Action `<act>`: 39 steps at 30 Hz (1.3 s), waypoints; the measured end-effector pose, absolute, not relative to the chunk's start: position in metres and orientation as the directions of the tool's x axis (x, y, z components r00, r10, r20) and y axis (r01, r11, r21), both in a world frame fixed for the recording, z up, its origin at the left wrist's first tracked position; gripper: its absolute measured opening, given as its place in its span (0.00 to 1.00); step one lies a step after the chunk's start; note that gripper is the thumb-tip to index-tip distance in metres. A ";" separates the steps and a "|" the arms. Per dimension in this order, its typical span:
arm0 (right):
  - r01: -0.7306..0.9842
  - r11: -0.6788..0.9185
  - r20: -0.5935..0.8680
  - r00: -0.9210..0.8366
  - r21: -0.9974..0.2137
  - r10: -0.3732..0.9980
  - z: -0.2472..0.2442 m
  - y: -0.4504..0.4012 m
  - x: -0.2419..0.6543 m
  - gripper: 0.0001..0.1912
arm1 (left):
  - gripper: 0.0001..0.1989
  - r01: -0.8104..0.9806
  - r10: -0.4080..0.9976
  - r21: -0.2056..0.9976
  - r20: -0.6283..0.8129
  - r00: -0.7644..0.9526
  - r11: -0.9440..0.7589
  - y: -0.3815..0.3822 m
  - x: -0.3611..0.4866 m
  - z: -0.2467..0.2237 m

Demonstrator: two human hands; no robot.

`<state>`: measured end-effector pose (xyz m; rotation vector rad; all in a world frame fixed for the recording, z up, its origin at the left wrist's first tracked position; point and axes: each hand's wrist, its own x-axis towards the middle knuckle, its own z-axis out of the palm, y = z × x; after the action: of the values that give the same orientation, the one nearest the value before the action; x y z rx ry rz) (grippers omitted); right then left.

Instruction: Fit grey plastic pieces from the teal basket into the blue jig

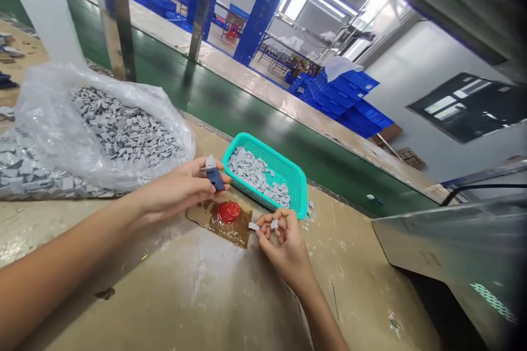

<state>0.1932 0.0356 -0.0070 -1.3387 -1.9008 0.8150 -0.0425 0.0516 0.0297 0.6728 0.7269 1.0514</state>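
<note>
My left hand [181, 186] is closed on a dark blue plastic part [215, 178] with a light grey piece at its upper end. Small light grey pieces [254, 226] are in my right hand [286, 238], one pinched at the fingertips and another between the curled fingers. Between and just beyond the hands lies a wet brown card [236, 235] bearing a red lump or cap [229, 211]. Right behind it stands a green basket [297, 175] with many flat grey pieces [251, 170].
A clear plastic bag [49, 115] full of grey parts [123, 129] lies at the left, with a white bottle [51, 16] behind it. Beyond the table edge runs a green conveyor belt [230, 112]. Blue crates [337, 93] are stacked farther back. A metal panel [432, 247] stands at the right.
</note>
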 end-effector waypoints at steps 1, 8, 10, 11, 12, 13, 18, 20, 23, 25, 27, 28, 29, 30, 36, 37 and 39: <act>0.536 0.272 0.151 -0.259 -0.799 0.954 -0.008 0.036 0.193 0.12 | 0.16 -0.503 0.925 0.791 -0.203 0.320 0.348 0.052 -0.043 0.029; 0.538 0.298 0.145 -0.308 -0.789 0.940 -0.011 0.037 0.189 0.13 | 0.11 -0.366 0.910 0.886 -0.128 0.394 0.284 0.050 -0.044 0.030; 0.550 0.311 0.147 -0.322 -0.775 0.935 -0.010 0.036 0.189 0.13 | 0.10 -0.353 0.924 0.898 -0.129 0.361 0.263 0.048 -0.041 0.029; 0.557 0.313 0.149 -0.320 -0.769 0.936 -0.010 0.035 0.189 0.13 | 0.09 -0.365 0.932 0.896 -0.125 0.340 0.253 0.047 -0.040 0.027; 0.566 0.312 0.152 -0.313 -0.763 0.938 -0.011 0.035 0.188 0.14 | 0.08 -0.396 0.942 0.886 -0.118 0.315 0.243 0.047 -0.038 0.026; 0.576 0.310 0.155 -0.304 -0.756 0.940 -0.011 0.035 0.188 0.14 | 0.07 -0.437 0.951 0.868 -0.112 0.289 0.235 0.047 -0.037 0.025; 0.628 0.293 0.151 -0.270 -0.721 0.951 -0.014 0.039 0.185 0.15 | 0.07 -0.531 0.966 0.815 -0.126 0.224 0.229 0.050 -0.035 0.021; 0.642 0.286 0.132 -0.277 -0.712 0.952 -0.014 0.040 0.185 0.16 | 0.06 -0.534 0.966 0.808 -0.162 0.202 0.248 0.049 -0.034 0.021; 0.649 0.288 0.127 -0.284 -0.705 0.950 -0.014 0.040 0.186 0.16 | 0.04 -0.543 0.960 0.800 -0.145 0.238 0.255 0.046 -0.032 0.021; 0.650 0.292 0.135 -0.280 -0.702 0.950 -0.013 0.040 0.186 0.16 | 0.01 -0.502 0.953 0.834 -0.087 0.289 0.229 0.044 -0.031 0.019; 0.650 0.304 0.149 -0.283 -0.697 0.947 -0.013 0.039 0.185 0.16 | 0.08 -0.436 0.949 0.878 -0.057 0.309 0.195 0.043 -0.030 0.018; 0.650 0.315 0.157 -0.291 -0.691 0.944 -0.013 0.038 0.184 0.16 | 0.11 -0.408 0.948 0.893 -0.058 0.312 0.189 0.042 -0.030 0.018; 0.652 0.329 0.165 -0.301 -0.684 0.939 -0.013 0.038 0.184 0.16 | 0.13 -0.391 0.949 0.901 -0.064 0.310 0.188 0.041 -0.029 0.019; 0.654 0.342 0.172 -0.311 -0.675 0.935 -0.013 0.037 0.184 0.15 | 0.15 -0.384 0.948 0.903 -0.073 0.309 0.194 0.041 -0.029 0.019; 0.657 0.351 0.164 -0.330 -0.667 0.930 -0.008 0.033 0.184 0.14 | 0.12 -0.435 0.925 0.875 -0.035 0.377 0.211 0.040 -0.029 0.017; 0.663 0.351 0.159 -0.334 -0.662 0.929 -0.007 0.032 0.184 0.13 | 0.12 -0.436 0.924 0.875 -0.032 0.380 0.210 0.040 -0.029 0.016; 0.680 0.358 0.158 -0.340 -0.639 0.927 -0.005 0.030 0.185 0.12 | 0.14 -0.432 0.925 0.877 -0.035 0.378 0.210 0.040 -0.028 0.013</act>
<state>0.1854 0.0300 -0.0048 -1.3920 -2.1226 0.6489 -0.0279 0.0398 0.0133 0.9177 0.6570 1.0443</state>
